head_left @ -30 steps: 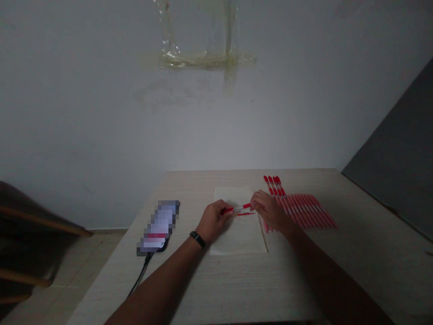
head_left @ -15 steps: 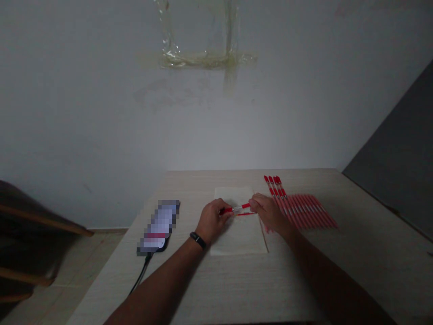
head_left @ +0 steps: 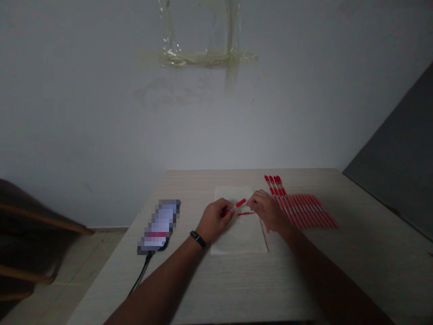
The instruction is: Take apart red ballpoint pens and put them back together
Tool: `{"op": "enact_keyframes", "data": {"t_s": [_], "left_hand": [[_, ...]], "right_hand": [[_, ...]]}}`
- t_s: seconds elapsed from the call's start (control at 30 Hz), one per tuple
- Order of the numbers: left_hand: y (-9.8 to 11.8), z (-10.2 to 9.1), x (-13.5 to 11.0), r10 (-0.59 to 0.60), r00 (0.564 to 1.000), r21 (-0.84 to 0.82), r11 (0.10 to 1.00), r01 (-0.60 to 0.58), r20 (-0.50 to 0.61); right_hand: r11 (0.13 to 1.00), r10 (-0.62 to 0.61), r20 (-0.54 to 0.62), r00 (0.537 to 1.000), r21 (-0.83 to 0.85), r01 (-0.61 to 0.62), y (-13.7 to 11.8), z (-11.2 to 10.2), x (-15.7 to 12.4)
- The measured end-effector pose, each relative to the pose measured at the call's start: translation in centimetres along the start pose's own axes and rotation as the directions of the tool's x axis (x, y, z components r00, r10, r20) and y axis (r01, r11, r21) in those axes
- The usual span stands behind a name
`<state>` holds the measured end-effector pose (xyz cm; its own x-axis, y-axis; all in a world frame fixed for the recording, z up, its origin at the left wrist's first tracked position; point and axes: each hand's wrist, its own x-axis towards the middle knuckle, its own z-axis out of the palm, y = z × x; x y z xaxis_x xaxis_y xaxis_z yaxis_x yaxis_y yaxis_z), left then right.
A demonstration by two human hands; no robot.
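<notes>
My left hand (head_left: 214, 219), with a black band on its wrist, is closed around a red pen (head_left: 241, 203) whose red end points up and to the right. Just right of that end is my right hand (head_left: 265, 208), apart from the pen, its fingers bent together; whatever they may pinch is too small to make out. Under both hands lies a pale sheet of paper (head_left: 233, 239). A thin red stick, like a pen refill (head_left: 245, 213), rests on the paper between the hands.
Right of the paper, a row of red pens or pen barrels (head_left: 309, 212) lies side by side, with several red-tipped pens (head_left: 275, 183) at its upper left. A phone (head_left: 159, 225) with a black cable (head_left: 140, 275) is at left. The wall (head_left: 216, 131) stands behind the table.
My right hand has let go of the pen's right end and sits slightly apart from it. The pen in my left hand has tilted more upward.
</notes>
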<state>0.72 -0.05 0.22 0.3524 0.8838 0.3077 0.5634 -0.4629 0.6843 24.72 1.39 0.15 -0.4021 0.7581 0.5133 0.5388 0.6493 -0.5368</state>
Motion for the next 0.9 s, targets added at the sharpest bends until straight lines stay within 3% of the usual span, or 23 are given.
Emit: {"op": "enact_keyframes", "data": {"t_s": [0.17, 0.43, 0.9], "left_hand": [[-0.9, 0.2, 0.2, -0.125, 0.992, 0.041, 0.991, 0.126, -0.021], [-1.4, 0.5, 0.2, -0.184, 0.983, 0.063, 0.981, 0.182, 0.023], [-1.7, 0.4, 0.3, -0.192, 0.981, 0.057, 0.98, 0.191, 0.031]], "right_hand": [[0.984, -0.042, 0.116, 0.992, -0.167, 0.061, 0.1, 0.4, -0.3], [0.938, 0.003, 0.208, 0.978, -0.339, 0.069, -0.8, 1.1, -0.5], [0.969, -0.042, 0.22, 0.975, -0.229, 0.093, -0.7, 1.3, -0.5]]}}
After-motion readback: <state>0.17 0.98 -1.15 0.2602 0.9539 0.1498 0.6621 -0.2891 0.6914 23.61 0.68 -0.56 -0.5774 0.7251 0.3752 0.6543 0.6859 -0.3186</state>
